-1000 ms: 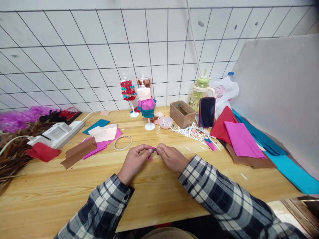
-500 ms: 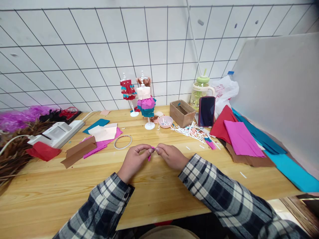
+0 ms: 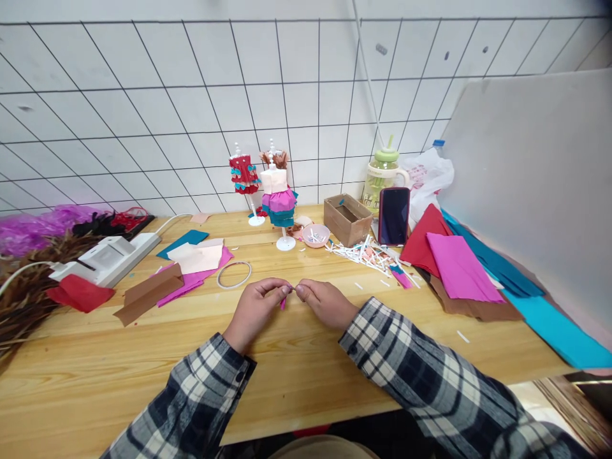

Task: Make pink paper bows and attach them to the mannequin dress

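Between the thumb and forefinger of my left hand (image 3: 253, 311) is pinched a small magenta strip (image 3: 283, 304), apparently crepe paper, with its loose end hanging down. My right hand (image 3: 331, 305) is closed in a pinch just beside it. A thin bit shows between the two sets of fingertips, too small to name. Both hands are over the front middle of the wooden table (image 3: 306, 370). Behind my left hand lies a thin round ring (image 3: 234, 284). Farther back stands a small white dress form (image 3: 275, 180) in a cream, magenta and teal paper dress.
A second form in a red dress (image 3: 245, 175), a pink dish (image 3: 315, 236), a cardboard box (image 3: 347, 220), paper scraps (image 3: 368, 255) and a phone (image 3: 393, 217) sit at the back. Folded crepe paper (image 3: 466, 268) lies right; a power strip (image 3: 108, 258) and brown paper (image 3: 148, 294) lie left.
The fingertips of my hands have drawn slightly apart, and the magenta strip now sits more within my left fingers. The whole view has shifted slightly.
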